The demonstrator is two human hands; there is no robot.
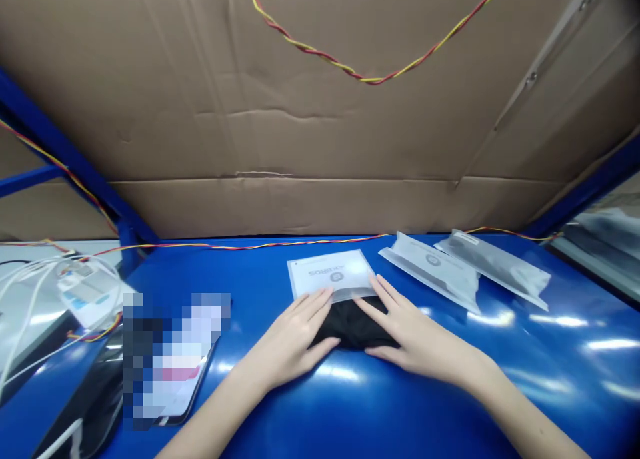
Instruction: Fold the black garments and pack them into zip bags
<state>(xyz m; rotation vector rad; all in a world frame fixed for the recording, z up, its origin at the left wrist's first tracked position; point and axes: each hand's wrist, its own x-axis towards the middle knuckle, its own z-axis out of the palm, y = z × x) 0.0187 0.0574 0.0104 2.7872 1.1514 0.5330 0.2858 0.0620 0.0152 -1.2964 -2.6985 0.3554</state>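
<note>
A frosted plastic bag (327, 272) with printed lettering lies flat on the blue table, its open end toward me. Folded black fabric (353, 326) sits at that end, its far edge inside the bag. My left hand (300, 332) rests on the fabric's left side, fingers at the bag's edge and thumb along the near side. My right hand (405, 326) presses on the right side, fingers spread, with fingertips on the bag and the fabric.
Two filled frosted bags (435, 269) (495, 266) lie at the back right. A phone (185, 366), partly pixelated, and a black item (95, 386) are on the left beside white cables (30, 292). Behind stands a cardboard wall (300, 132) with a hanging twisted wire (370, 80).
</note>
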